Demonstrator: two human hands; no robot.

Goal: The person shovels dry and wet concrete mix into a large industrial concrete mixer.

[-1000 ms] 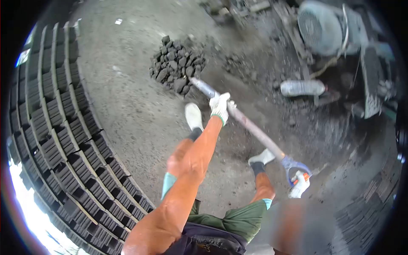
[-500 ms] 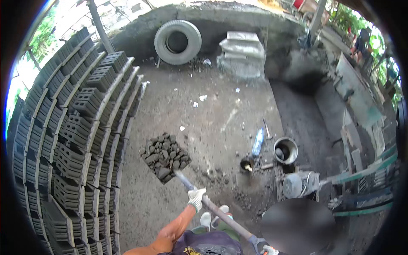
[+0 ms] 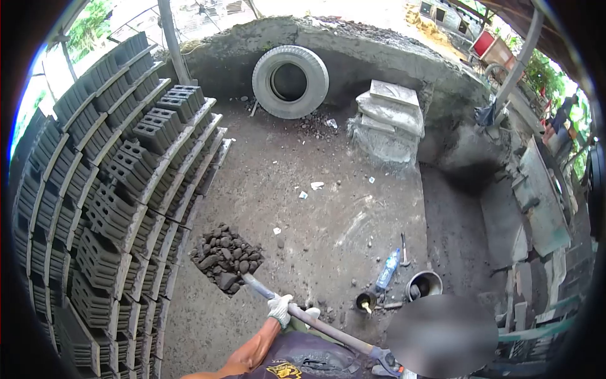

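Observation:
My left hand (image 3: 278, 309), in a white glove, grips the metal shaft (image 3: 322, 327) of a shovel about a third of the way up from the blade. The shovel blade (image 3: 225, 259) is held above the dirt floor and is heaped with dark grey lumps. It hangs close to the stacked concrete blocks (image 3: 120, 189) on the left. The shovel's blue handle end (image 3: 382, 357) reaches the bottom edge of the view. My right hand is not visible there.
Rows of hollow concrete blocks fill the left side. A tyre (image 3: 290, 82) leans on the far earth wall, with stacked sacks (image 3: 388, 120) beside it. A plastic bottle (image 3: 388, 269), a hammer (image 3: 404, 249), a metal bucket (image 3: 423, 285) and a small can (image 3: 365, 302) lie nearby. A trench (image 3: 464, 215) runs on the right.
My view has swung up from the floor to the whole yard. The loaded shovel has been lifted off the ground and carried left toward the blocks. My right hand has left the view.

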